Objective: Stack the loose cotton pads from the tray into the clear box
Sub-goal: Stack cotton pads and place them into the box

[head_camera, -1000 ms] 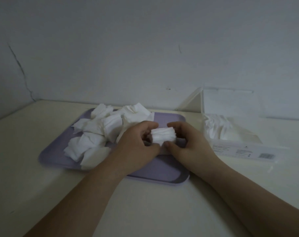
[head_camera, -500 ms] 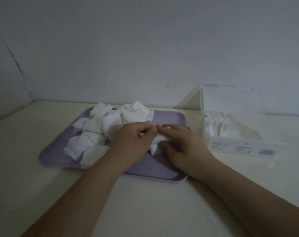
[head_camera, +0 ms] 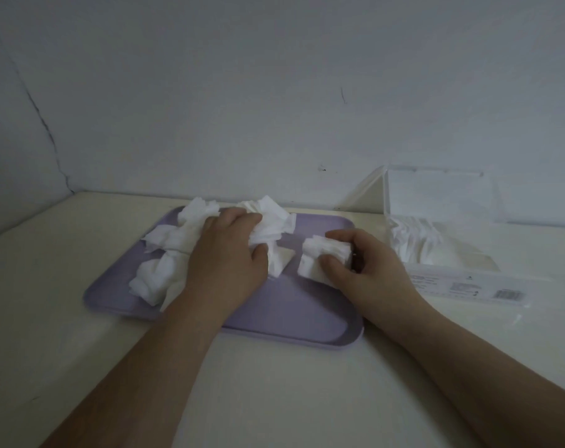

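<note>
The head camera looks down at a pale table (head_camera: 274,389) set against a bare wall (head_camera: 274,92) that has a thin crack (head_camera: 45,130) running down its left part. A lavender tray (head_camera: 294,321) lies on the table. The loose pads (head_camera: 174,244) lie in a rumpled white heap over the tray's left and far part, some overlapping, some crumpled.

The left hand (head_camera: 229,257) lies palm down on the right side of that heap. Its fingers curl over the top of several pads and its thumb presses in from below, so it has a bunch of them in its grasp. The forearm crosses the tray's near rim and covers part of the heap.

The right hand (head_camera: 368,273) is over the right part of the tray, apart from the left hand. It holds a small stack (head_camera: 320,253) of pads, with the forefinger curled over the top and the thumb pressed against the near face. The stack's lower edge looks to rest on the tray, though the dim light makes this hard to tell.

The clear box (head_camera: 452,276) stands on the table just to the right of the tray, not touching it. Its lid (head_camera: 436,195) is raised and stands upright at the back. A row of white pads (head_camera: 417,240) already fills the left part of the box. A label (head_camera: 468,287) with a barcode shows on the front wall; its print is too small to read.
</note>
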`<state>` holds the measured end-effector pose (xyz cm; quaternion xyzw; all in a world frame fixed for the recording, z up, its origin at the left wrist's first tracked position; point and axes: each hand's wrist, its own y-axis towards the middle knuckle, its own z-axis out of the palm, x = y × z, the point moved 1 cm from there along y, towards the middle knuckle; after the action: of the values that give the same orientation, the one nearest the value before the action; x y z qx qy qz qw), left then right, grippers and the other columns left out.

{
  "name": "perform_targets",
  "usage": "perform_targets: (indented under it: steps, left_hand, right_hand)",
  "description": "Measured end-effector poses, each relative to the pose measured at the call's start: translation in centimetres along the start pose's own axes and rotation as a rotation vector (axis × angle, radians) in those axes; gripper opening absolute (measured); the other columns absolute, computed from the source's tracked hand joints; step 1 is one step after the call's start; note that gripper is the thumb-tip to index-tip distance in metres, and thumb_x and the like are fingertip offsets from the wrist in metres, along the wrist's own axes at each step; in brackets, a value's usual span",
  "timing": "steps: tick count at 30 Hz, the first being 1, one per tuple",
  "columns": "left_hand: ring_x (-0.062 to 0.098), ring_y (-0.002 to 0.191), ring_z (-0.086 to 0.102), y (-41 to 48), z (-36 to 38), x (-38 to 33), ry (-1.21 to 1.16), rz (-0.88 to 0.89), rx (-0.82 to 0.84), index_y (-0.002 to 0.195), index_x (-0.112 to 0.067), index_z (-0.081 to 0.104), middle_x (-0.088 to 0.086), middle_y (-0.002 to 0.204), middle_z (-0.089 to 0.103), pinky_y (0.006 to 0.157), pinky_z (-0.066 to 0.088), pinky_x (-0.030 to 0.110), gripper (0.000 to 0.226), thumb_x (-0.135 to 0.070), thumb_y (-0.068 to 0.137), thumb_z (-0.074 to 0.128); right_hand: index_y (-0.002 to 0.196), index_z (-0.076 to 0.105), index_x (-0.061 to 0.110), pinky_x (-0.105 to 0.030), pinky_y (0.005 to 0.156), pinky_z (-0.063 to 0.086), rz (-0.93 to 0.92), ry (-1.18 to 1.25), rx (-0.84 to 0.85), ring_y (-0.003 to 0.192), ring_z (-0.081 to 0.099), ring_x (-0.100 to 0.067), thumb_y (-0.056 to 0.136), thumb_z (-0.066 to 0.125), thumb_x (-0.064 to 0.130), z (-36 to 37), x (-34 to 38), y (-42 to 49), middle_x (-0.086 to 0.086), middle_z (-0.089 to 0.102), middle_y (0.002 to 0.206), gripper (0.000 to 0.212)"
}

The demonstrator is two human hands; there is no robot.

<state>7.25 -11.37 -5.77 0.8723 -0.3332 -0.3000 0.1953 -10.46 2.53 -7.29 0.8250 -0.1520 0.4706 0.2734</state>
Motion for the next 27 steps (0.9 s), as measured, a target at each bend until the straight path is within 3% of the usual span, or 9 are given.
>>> perform_targets:
  steps: [2, 5, 9, 12, 15, 19, 23, 25, 27]
  left_hand:
    - [0.033, 0.119, 0.06, -0.3, 0.3, 0.0, -0.048, -0.027, 0.089, 0.132, -0.011, 0.064, 0.01, 0.132, 0.064, 0.105, 0.048, 0.043, 0.05, -0.026, 0.084, 0.065]
    - [0.022, 0.108, 0.062, -0.3, 0.3, -0.8, -0.19, -0.045, 0.117, 0.134, -0.016, 0.062, 0.003, 0.126, 0.064, 0.099, 0.051, 0.038, 0.051, -0.022, 0.085, 0.073]
    - [0.023, 0.096, 0.065, -0.7, -0.8, -1.4, -0.039, -0.079, 0.079, 0.117, -0.023, 0.062, -0.002, 0.108, 0.067, 0.085, 0.056, 0.04, 0.038, -0.039, 0.083, 0.072]
    - [0.021, 0.091, 0.065, -1.2, -0.5, -1.9, -0.086, -0.154, 0.237, 0.108, -0.024, 0.062, -0.009, 0.092, 0.065, 0.083, 0.054, 0.036, 0.037, -0.048, 0.082, 0.072]
    - [0.016, 0.104, 0.061, -1.0, -0.1, -1.5, -0.258, -0.227, 0.258, 0.134, -0.026, 0.057, -0.009, 0.113, 0.061, 0.088, 0.049, 0.028, 0.063, -0.037, 0.078, 0.083]
    - [0.012, 0.089, 0.064, -0.4, -0.7, -1.4, -0.523, -0.273, 0.073, 0.133, -0.026, 0.06, -0.009, 0.106, 0.063, 0.074, 0.048, 0.014, 0.066, -0.007, 0.075, 0.084]
    - [0.011, 0.092, 0.073, -0.1, -1.3, -2.4, -0.873, -0.323, 0.0, 0.124, -0.03, 0.062, -0.007, 0.118, 0.069, 0.079, 0.06, 0.026, 0.062, 0.003, 0.077, 0.084]
    - [0.014, 0.095, 0.074, 0.1, -1.4, -2.5, -1.078, -0.395, 0.041, 0.12, -0.02, 0.068, 0.001, 0.113, 0.076, 0.082, 0.062, 0.031, 0.053, 0.006, 0.076, 0.083]
    - [0.02, 0.094, 0.074, 0.0, -1.1, -2.6, -1.117, -0.417, 0.134, 0.111, -0.013, 0.073, 0.009, 0.106, 0.079, 0.086, 0.061, 0.036, 0.041, 0.005, 0.076, 0.083]
  right_hand:
    - [0.121, 0.064, 0.03, -0.03, 0.087, 0.056, 0.023, 0.009, -0.019, 0.091, 0.069, -0.007, 0.089, 0.074, 0.029, 0.1, 0.0, -0.1, 0.011, 0.072, 0.104, 0.034]
    - [0.127, 0.061, 0.03, -0.018, 0.081, 0.05, 0.022, -0.045, -0.036, 0.089, 0.067, -0.004, 0.09, 0.072, 0.031, 0.1, -0.1, -0.1, 0.012, 0.07, 0.103, 0.039]
    - [0.129, 0.058, 0.03, -0.003, 0.068, 0.04, 0.002, -0.117, -0.048, 0.076, 0.058, 0.005, 0.091, 0.07, 0.028, 0.1, 0.0, -0.1, 0.017, 0.062, 0.094, 0.04]
    - [0.132, 0.059, 0.024, 0.002, 0.075, 0.039, -0.025, -0.15, -0.061, 0.084, 0.06, -0.004, 0.09, 0.069, 0.019, 0.2, 0.1, -0.2, 0.009, 0.067, 0.111, 0.043]
    - [0.132, 0.059, 0.022, 0.003, 0.076, 0.038, -0.03, -0.156, -0.054, 0.085, 0.059, -0.004, 0.089, 0.068, 0.014, 0.2, 0.4, -0.3, 0.004, 0.067, 0.116, 0.044]
    - [0.132, 0.059, 0.022, 0.005, 0.074, 0.036, -0.022, -0.176, -0.056, 0.085, 0.058, -0.004, 0.09, 0.069, 0.018, 0.1, 0.2, -0.3, 0.007, 0.065, 0.113, 0.043]
    - [0.135, 0.057, 0.022, -0.003, 0.072, 0.035, -0.018, -0.188, -0.049, 0.095, 0.057, -0.006, 0.091, 0.069, 0.021, 0.2, 0.5, -0.4, 0.008, 0.063, 0.115, 0.046]
    - [0.135, 0.057, 0.023, -0.004, 0.071, 0.035, -0.012, -0.18, -0.053, 0.085, 0.057, -0.001, 0.091, 0.07, 0.023, 0.2, 0.6, -0.4, 0.01, 0.064, 0.11, 0.046]
    - [0.133, 0.057, 0.025, 0.0, 0.066, 0.038, 0.001, -0.158, -0.061, 0.074, 0.057, 0.007, 0.091, 0.071, 0.024, 0.2, 0.6, -0.5, 0.015, 0.062, 0.095, 0.044]
